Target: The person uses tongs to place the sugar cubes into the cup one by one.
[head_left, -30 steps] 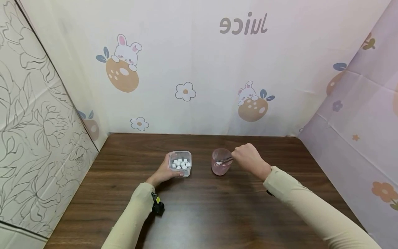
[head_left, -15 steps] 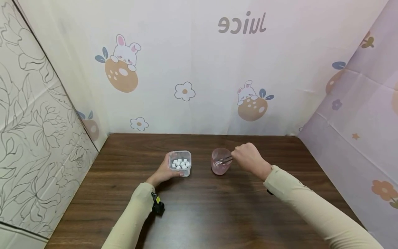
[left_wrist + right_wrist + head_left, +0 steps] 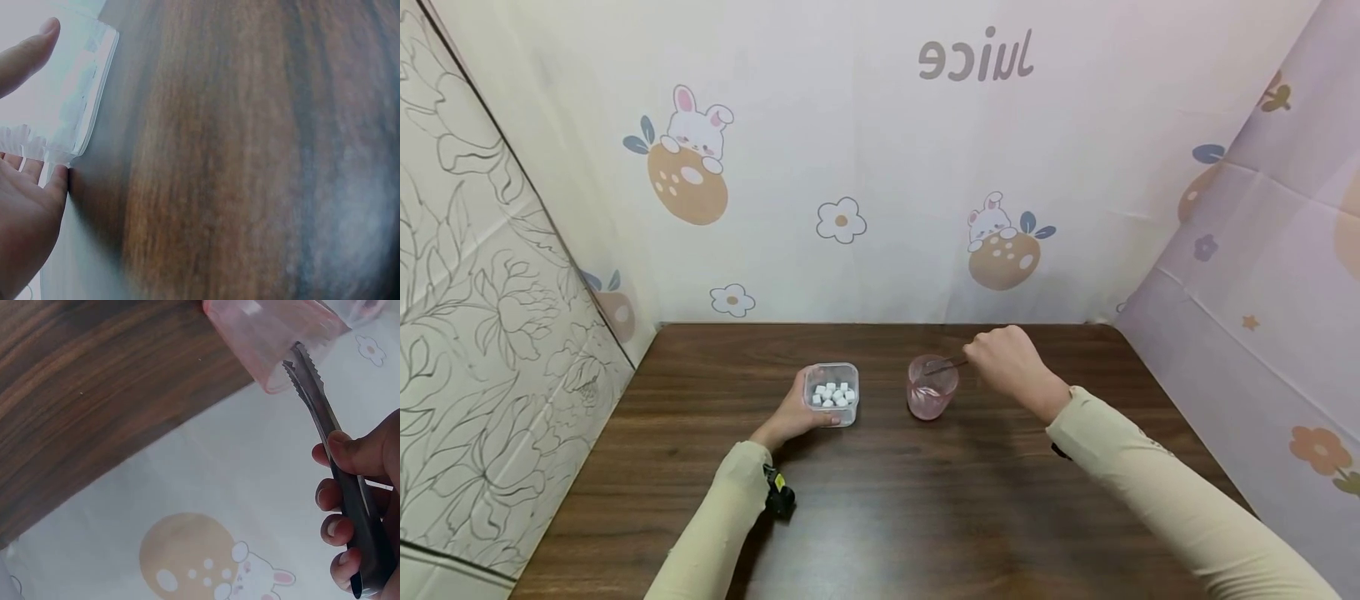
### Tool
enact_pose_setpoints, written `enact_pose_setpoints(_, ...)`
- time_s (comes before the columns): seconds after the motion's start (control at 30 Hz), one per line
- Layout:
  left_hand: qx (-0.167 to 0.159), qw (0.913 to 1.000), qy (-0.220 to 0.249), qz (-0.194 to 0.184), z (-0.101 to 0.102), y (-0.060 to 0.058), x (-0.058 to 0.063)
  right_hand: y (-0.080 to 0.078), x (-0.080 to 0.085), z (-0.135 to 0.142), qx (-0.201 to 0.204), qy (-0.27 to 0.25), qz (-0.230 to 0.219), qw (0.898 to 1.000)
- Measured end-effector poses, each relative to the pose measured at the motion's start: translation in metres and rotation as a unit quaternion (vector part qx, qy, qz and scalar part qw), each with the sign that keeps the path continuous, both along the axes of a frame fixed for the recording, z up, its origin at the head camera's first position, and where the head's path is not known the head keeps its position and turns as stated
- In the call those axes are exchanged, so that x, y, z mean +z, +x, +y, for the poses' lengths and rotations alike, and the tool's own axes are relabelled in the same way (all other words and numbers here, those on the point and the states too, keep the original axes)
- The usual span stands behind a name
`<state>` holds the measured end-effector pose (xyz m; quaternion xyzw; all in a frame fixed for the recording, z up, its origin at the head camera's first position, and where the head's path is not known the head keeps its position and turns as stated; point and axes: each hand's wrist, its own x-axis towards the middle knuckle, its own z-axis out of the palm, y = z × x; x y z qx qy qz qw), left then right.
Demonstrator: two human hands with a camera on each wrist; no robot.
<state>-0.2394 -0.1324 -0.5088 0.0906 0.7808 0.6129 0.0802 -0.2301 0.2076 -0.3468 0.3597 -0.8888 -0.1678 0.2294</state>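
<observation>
My left hand holds a clear square plastic container by its left side, the thumb along its front wall. Several white cubes lie inside it. To the right stands a pink translucent cup, upright on the table, with glare on its inner wall. In my right hand I grip metal tongs, thumb on one arm and fingers curled round the other. Their serrated tips are slightly apart at the cup's mouth, with nothing between them in the right wrist view.
A dark wood-grain table carries everything. Behind it hangs a pale cloth backdrop with printed rabbits and flowers. A line-drawn floral panel borders the left, and a lilac cloth the right.
My right hand has risen slightly and shifted right, drawing the tongs up from inside the cup. White showed at their tips a second ago. My left hand and the container have stayed put.
</observation>
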Motion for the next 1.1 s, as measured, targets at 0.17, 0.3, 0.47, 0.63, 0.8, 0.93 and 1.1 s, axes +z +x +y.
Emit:
enact_pose_setpoints(0.17, -0.019, 0.9997, 0.013, 0.006, 0.001, 0.01, 0.02, -0.001, 0.007, 0.0, -0.003, -0.024, -0.008, 1.0)
enact_pose_setpoints(0.3, -0.023, 0.9997, 0.004, 0.009, 0.001, 0.011, 0.022, 0.0, 0.012, -0.002, -0.001, -0.034, -0.005, 0.999)
enact_pose_setpoints(0.47, -0.009, 0.9999, -0.004, 0.009, -0.001, 0.0, 0.002, 0.001, 0.017, -0.011, 0.016, -0.052, 0.005, 0.999)
enact_pose_setpoints(0.63, 0.003, 0.9999, -0.007, 0.012, 0.0, -0.003, -0.006, 0.004, 0.017, -0.026, 0.035, -0.075, 0.011, 0.996)
enact_pose_setpoints(0.8, 0.004, 0.9999, 0.006, 0.012, -0.001, -0.003, -0.006, 0.004, 0.013, -0.044, 0.036, -0.082, 0.002, 0.996)
enact_pose_setpoints(0.93, 0.008, 0.9999, 0.012, 0.003, -0.001, -0.003, -0.007, 0.002, 0.008, -0.056, 0.039, -0.075, -0.004, 0.996)
enact_pose_setpoints(1.1, 0.008, 0.9999, 0.011, 0.004, -0.001, -0.003, -0.006, 0.001, 0.0, -0.071, 0.049, -0.071, -0.01, 0.996)
